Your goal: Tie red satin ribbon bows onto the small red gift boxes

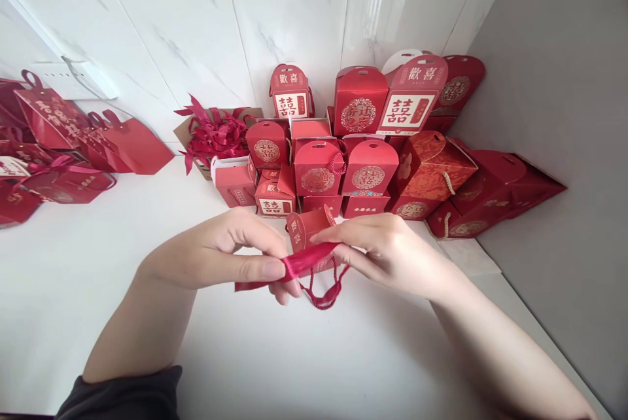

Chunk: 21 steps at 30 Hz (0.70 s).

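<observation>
A dark red satin ribbon (pixel 314 259) stretches between my two hands over the white table. My left hand (pixel 245 250) pinches it between thumb and fingers, and a loose end sticks out to the left below the thumb. At the other end, my right hand (pixel 377 246) has the ribbon between its thumb and fingers. Just behind the ribbon stands a small red gift box (pixel 307 227), partly covered by my hands. Its twisted red cord handle (pixel 324 305) hangs toward me, with ribbon running along it.
Several red gift boxes (pixel 370 168) are stacked behind my hands against the tiled wall (pixel 294 8). A brown carton (pixel 184 134) full of ribbons (pixel 216 135) stands left of them. More red bags and boxes (pixel 63 181) sit far left. A grey panel (pixel 554 112) rises on the right.
</observation>
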Each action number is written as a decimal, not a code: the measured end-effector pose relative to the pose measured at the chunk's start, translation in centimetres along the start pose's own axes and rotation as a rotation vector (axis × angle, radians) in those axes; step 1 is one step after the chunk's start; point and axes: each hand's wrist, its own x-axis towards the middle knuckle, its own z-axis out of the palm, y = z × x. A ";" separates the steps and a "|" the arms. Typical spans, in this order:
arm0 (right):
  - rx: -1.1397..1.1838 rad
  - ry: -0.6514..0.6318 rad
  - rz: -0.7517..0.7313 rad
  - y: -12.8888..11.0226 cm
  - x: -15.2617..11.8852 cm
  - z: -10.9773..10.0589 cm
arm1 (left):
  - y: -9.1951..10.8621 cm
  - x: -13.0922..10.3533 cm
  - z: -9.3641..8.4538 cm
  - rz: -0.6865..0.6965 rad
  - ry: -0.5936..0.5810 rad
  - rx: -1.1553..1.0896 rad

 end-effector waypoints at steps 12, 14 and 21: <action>0.290 -0.327 0.097 0.5 0.2 -1.6 | -2.3 3.1 -0.3 0.294 1.301 -0.362; 0.326 -0.436 0.109 0.5 -0.1 -2.1 | -2.5 3.5 -0.9 0.383 1.353 -0.359; 0.359 -0.367 0.076 0.4 -1.2 -4.9 | -3.5 2.1 -3.1 0.107 1.202 0.035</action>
